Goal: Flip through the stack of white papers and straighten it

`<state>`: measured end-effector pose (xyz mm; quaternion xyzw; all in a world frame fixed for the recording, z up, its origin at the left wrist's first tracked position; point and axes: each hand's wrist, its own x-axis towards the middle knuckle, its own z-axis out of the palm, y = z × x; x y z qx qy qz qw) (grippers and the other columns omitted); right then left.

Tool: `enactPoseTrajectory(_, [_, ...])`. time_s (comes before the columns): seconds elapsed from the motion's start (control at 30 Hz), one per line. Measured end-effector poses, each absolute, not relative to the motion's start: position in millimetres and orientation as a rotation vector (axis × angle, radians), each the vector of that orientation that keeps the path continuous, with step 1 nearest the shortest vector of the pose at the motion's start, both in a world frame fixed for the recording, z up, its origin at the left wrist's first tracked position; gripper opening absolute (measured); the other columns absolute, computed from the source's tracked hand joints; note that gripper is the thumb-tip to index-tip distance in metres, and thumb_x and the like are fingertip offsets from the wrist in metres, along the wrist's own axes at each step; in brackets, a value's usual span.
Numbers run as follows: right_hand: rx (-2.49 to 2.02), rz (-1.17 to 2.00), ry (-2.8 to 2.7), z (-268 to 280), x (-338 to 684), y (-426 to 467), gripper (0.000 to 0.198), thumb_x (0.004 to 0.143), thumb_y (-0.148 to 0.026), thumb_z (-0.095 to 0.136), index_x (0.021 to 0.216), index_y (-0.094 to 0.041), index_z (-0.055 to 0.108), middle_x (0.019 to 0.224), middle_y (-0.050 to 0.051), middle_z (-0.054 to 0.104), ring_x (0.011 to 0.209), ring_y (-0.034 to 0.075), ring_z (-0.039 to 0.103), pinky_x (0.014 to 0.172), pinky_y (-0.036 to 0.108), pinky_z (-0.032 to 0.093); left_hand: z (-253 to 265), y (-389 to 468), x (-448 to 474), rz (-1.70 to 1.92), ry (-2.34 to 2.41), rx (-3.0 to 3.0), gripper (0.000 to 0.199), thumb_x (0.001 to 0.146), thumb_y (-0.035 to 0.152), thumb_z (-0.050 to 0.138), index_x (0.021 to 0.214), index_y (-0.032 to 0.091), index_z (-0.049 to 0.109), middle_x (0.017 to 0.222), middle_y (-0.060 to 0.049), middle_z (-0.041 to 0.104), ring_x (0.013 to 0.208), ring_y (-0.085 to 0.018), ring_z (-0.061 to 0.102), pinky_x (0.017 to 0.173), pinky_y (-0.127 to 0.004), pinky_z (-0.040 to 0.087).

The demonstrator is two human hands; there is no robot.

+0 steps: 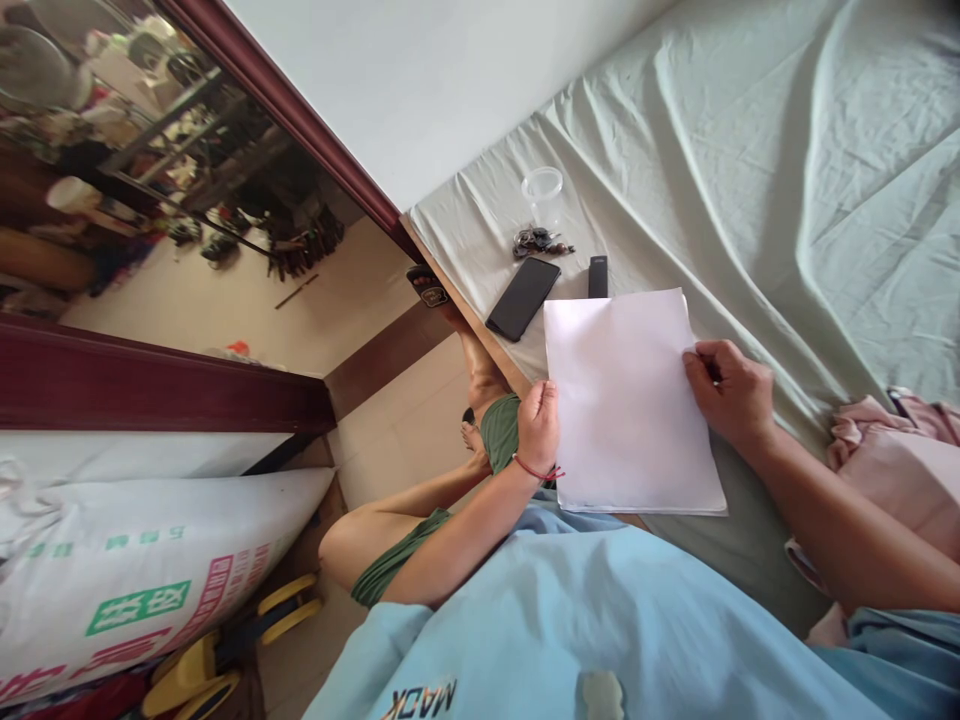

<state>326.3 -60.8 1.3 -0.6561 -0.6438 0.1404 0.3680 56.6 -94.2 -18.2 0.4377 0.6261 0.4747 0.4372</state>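
A stack of white paper [628,410] rests in front of me at the edge of the bed, its upper side blank. My left hand [538,425] grips the stack's left edge, thumb on top and fingers curled. On the opposite edge, my right hand [733,388] pinches the paper between thumb and bent fingers. Just beyond the sheets lies a black smartphone [523,298]. A small black rectangular object [598,276] pokes out from behind the top edge, its lower end covered by the paper.
A bunch of keys [540,241] and a clear plastic cup [543,195] sit on the pale green bedsheet [720,180]. Pink cloth [892,450] lies at the right. Large white sacks [142,570] stand at the left, near a doorway with a dark red frame [300,110].
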Motion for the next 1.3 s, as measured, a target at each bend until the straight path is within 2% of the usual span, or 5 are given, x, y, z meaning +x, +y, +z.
enactPoseTrajectory(0.27, [-1.683,0.399,-1.677,-6.5,330.9,-56.4,0.015,0.092,-0.041,0.059,0.094,-0.026,0.063,0.071,0.001,0.068,0.061,0.019,0.061,0.065,0.034,0.050,-4.4,-93.0,58.7,1.121,1.676,1.212,0.040,0.099,0.055,0.056,0.076,0.022,0.056,0.066,0.002,0.051,0.065,-0.016,0.046,0.065,-0.028,0.035])
enactPoseTrajectory(0.5, [-1.750,0.224,-1.719,-4.4,333.4,-54.8,0.037,0.087,-0.030,0.062,0.122,-0.023,0.064,0.108,0.010,0.073,0.072,0.021,0.066,0.067,0.038,0.052,1.9,-95.1,61.0,1.122,1.650,1.301,0.039,0.103,0.049,0.050,0.075,0.022,0.051,0.064,0.003,0.048,0.063,-0.015,0.043,0.064,-0.029,0.032])
enactPoseTrajectory(0.7, [-1.589,0.070,-1.966,31.5,331.5,-37.5,0.025,0.099,-0.030,0.051,0.100,-0.023,0.075,0.091,0.011,0.072,0.089,0.029,0.065,0.075,0.043,0.052,5.4,-100.6,58.7,1.124,1.608,1.319,0.043,0.103,0.056,0.052,0.076,0.023,0.052,0.064,0.003,0.047,0.062,-0.015,0.043,0.063,-0.030,0.032])
enactPoseTrajectory(1.0, [-1.210,0.266,-2.461,70.6,265.0,34.8,0.049,0.108,-0.034,0.035,0.144,-0.017,0.065,0.138,0.015,0.069,0.127,0.035,0.056,0.098,0.052,0.047,3.1,-103.0,63.0,1.148,1.633,1.377,0.048,0.103,0.064,0.045,0.083,0.022,0.056,0.067,0.001,0.054,0.064,-0.016,0.049,0.064,-0.031,0.037])
enactPoseTrajectory(1.3, [-1.167,0.398,-2.485,59.1,244.3,46.2,0.036,0.104,-0.027,0.041,0.100,-0.017,0.075,0.103,0.015,0.075,0.114,0.034,0.060,0.090,0.046,0.043,2.6,-103.3,59.5,1.135,1.568,1.380,0.054,0.102,0.071,0.041,0.083,0.023,0.053,0.068,0.001,0.050,0.063,-0.016,0.048,0.064,-0.032,0.041])
